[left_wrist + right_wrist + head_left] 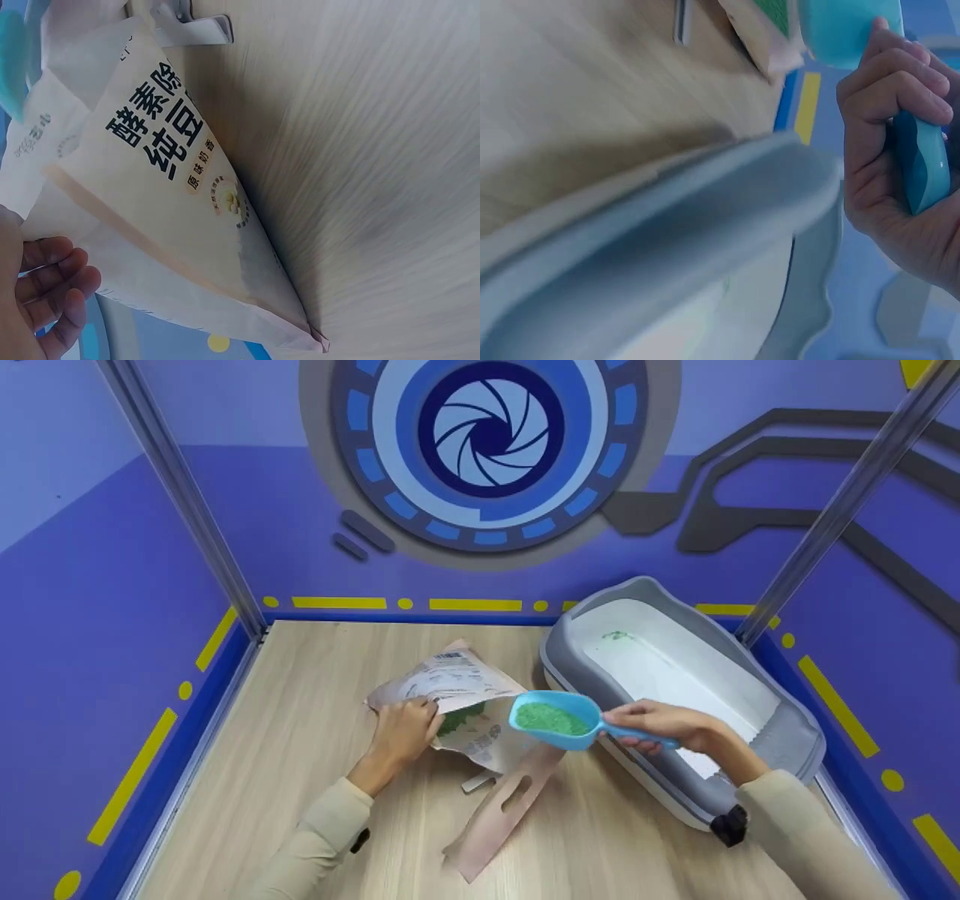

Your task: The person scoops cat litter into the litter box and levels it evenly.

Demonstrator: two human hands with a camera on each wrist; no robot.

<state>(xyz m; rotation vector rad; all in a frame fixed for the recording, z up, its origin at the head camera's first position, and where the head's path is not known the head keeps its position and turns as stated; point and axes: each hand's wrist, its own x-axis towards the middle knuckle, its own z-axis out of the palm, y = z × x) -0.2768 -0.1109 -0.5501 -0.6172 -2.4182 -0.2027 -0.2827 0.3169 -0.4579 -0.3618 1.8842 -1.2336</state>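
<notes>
My right hand grips the handle of a light-blue scoop filled with green granules. The scoop is raised between the bag and the litter box. With curled fingers, my left hand holds the upper edge of a pale paper bag at its open mouth; in the left wrist view the bag shows printed Chinese lettering. Green granules are visible inside the bag. On the right stands a grey and white litter box, with a small patch of green granules on its white floor.
A torn pink strip with a handle slot lies in front of the bag. Beside it is a white clip, partly under the bag. Blue printed walls enclose the wooden table at the back and sides.
</notes>
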